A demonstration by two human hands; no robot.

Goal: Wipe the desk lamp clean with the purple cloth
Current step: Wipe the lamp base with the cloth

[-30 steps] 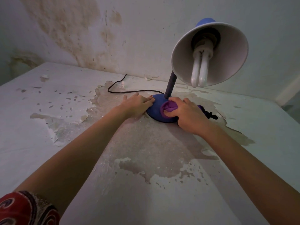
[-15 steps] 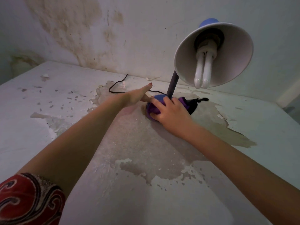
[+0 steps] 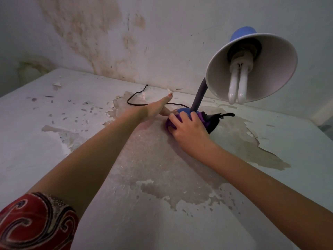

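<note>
A blue desk lamp stands on a worn table, with a white-lined shade [image 3: 270, 56] and a twin-tube bulb [image 3: 237, 85] tilted toward me. Its dark neck [image 3: 199, 95] rises from a round blue base [image 3: 183, 111], mostly covered. My right hand [image 3: 187, 126] presses the bunched purple cloth [image 3: 205, 119] onto the front of the base. My left hand [image 3: 156, 109] rests at the base's left side, fingers stretched out and apart, thumb raised, fingertips touching the base's edge.
The lamp's black cord [image 3: 137, 101] loops behind my left hand toward the stained wall [image 3: 108, 42]. The table top [image 3: 153, 168] has peeling white paint and loose flakes. A red patterned sleeve [image 3: 36, 222] shows at the lower left.
My right hand has slid the cloth from the right of the base across to its front left. My left hand lifted from flat on the base to an edge-on pose with thumb up.
</note>
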